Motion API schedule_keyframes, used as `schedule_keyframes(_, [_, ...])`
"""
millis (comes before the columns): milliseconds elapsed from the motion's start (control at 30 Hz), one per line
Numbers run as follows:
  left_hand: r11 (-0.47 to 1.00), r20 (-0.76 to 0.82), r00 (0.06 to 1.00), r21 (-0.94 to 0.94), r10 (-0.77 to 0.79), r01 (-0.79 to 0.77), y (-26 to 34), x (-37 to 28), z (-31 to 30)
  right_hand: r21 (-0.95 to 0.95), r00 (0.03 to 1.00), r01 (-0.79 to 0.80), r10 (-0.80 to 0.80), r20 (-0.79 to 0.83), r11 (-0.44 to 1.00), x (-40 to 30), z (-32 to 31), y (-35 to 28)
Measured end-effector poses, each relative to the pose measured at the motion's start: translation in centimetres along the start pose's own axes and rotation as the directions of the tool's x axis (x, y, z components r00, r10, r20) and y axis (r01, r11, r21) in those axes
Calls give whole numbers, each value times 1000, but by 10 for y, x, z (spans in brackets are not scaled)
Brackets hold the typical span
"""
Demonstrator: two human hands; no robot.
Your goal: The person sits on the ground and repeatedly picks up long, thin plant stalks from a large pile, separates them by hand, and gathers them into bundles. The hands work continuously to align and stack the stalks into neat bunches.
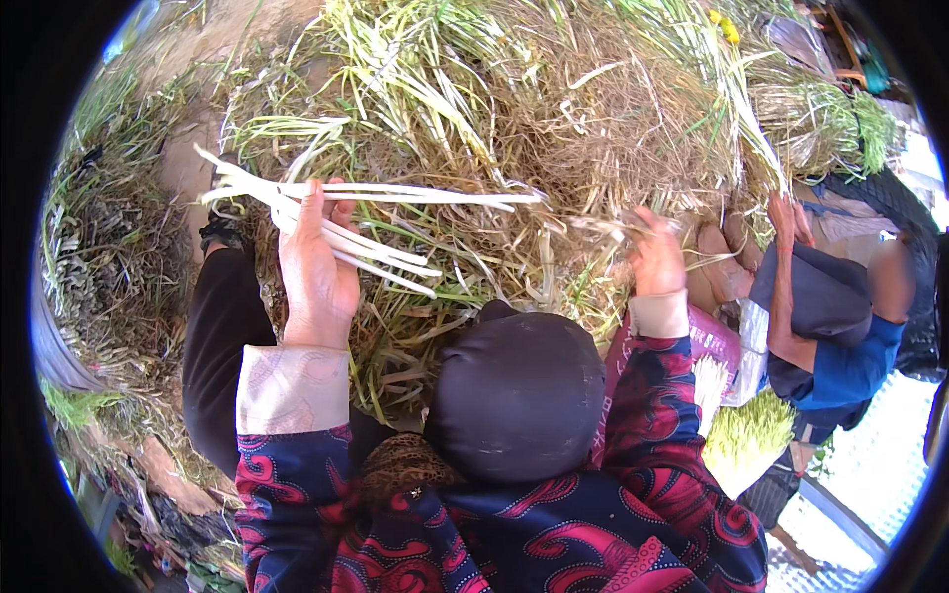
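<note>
My left hand (319, 285) is raised at the left and grips several long white plant stalks (437, 194) between thumb and fingers. They fan out to the right, and their other ends stick out past the thumb to the upper left. My right hand (658, 256), blurred, is apart from the stalks on the right. Thin brownish plant scraps (612, 226) are pinched at its fingertips. Beneath both hands spreads a litter of dry straw and leaves (519, 133). Longer green-white plants (415, 81) lie across it beyond my left hand.
My dark-covered knee (523, 396) rises between my arms. On the right sits a co-worker (852, 356) holding long green stalks (749, 111). Between us are a printed maroon sack (712, 337) and a bundle of pale-green stalks (749, 437). Bundled plants (808, 126) lie at the upper right.
</note>
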State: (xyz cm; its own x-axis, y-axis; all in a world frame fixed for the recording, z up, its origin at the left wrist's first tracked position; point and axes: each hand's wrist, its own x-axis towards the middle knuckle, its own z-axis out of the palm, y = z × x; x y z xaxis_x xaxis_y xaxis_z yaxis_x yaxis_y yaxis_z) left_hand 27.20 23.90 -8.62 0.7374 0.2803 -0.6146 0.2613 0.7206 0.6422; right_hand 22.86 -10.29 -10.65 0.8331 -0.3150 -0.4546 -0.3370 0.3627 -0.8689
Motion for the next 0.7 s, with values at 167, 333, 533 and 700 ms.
schedule_keyframes(167, [997,152,985,-7,-77,79,-10,-3,0,-584,731,614,-103,674,532,-22,102,9])
schedule_keyframes(333, [999,259,965,20,-32,27,-13,-10,13,-706,676,611,227,701,357,-23,133,19])
schedule_keyframes(533, [971,328,914,90,-238,220,-23,-15,6,-632,484,662,414,771,403,-24,155,22])
schedule_keyframes(700, [987,248,969,-146,-22,60,6,0,12,-776,614,412,484,623,477,-1,88,34])
